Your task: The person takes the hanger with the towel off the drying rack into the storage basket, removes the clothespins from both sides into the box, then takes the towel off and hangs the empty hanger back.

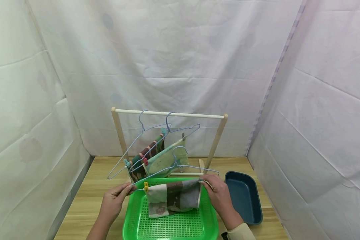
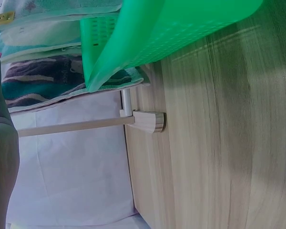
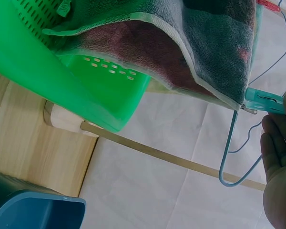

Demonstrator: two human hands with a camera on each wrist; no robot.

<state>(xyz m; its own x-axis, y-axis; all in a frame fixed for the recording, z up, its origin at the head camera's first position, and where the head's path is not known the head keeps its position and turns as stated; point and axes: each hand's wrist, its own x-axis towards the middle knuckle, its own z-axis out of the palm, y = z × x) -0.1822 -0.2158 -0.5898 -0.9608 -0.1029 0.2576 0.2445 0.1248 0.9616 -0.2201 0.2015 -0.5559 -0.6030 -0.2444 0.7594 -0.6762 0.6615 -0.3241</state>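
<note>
A small patterned towel (image 1: pixel 174 196) drapes over the lower wire of a blue hanger (image 1: pixel 198 167), above a green basket (image 1: pixel 127 216). A yellow clothespin (image 1: pixel 146 187) grips its left end. My left hand (image 1: pixel 115 198) pinches the hanger's left corner between thumb and fingers. At the towel's right end, my right hand (image 1: pixel 217 193) pinches a teal clothespin (image 3: pixel 263 100), its tip at the towel corner and the hanger wire. In the left wrist view my left hand (image 2: pixel 2 143) shows only at the edge, its fingertips mostly cut off.
Behind stands a wooden rack with a white rail (image 1: pixel 198 115). Two hangers hang on it, carrying a striped towel (image 1: pixel 150 151) and a pale towel (image 1: pixel 168 158) held by clips. A dark blue tub (image 1: pixel 244 196) sits right of the basket on the wooden table (image 1: pixel 84 200).
</note>
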